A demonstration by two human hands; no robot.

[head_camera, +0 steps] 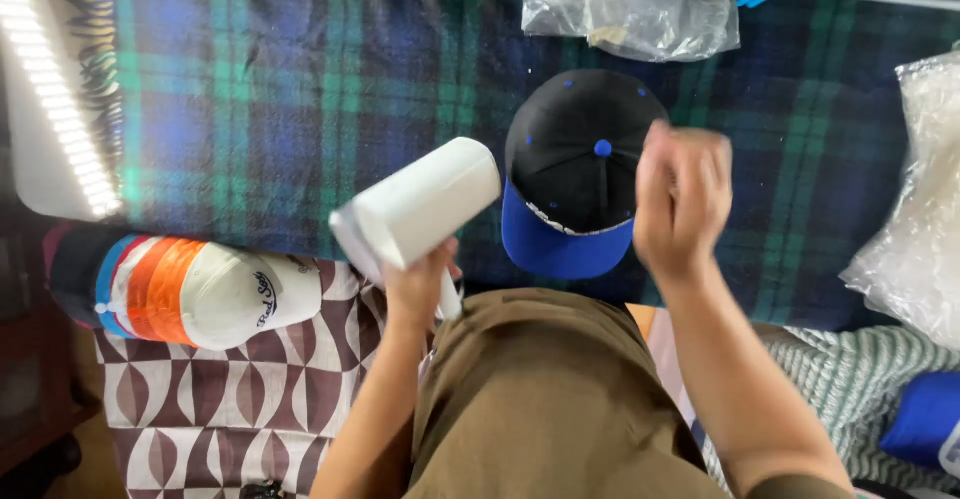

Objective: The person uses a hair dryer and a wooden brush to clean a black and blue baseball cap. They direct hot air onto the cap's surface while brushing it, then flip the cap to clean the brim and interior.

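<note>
The left hand (418, 284) is raised in front of the body and grips the handle of a white lint roller (425, 202), whose cylinder points up and to the right, above the plaid blanket (280, 89). The right hand (683, 199) hovers over the right side of a black cap with blue brim (572, 174), which lies on the blanket. This hand is blurred, so I cannot tell if its fingers are closed or touch the cap. The roller handle is mostly hidden in the fist.
</note>
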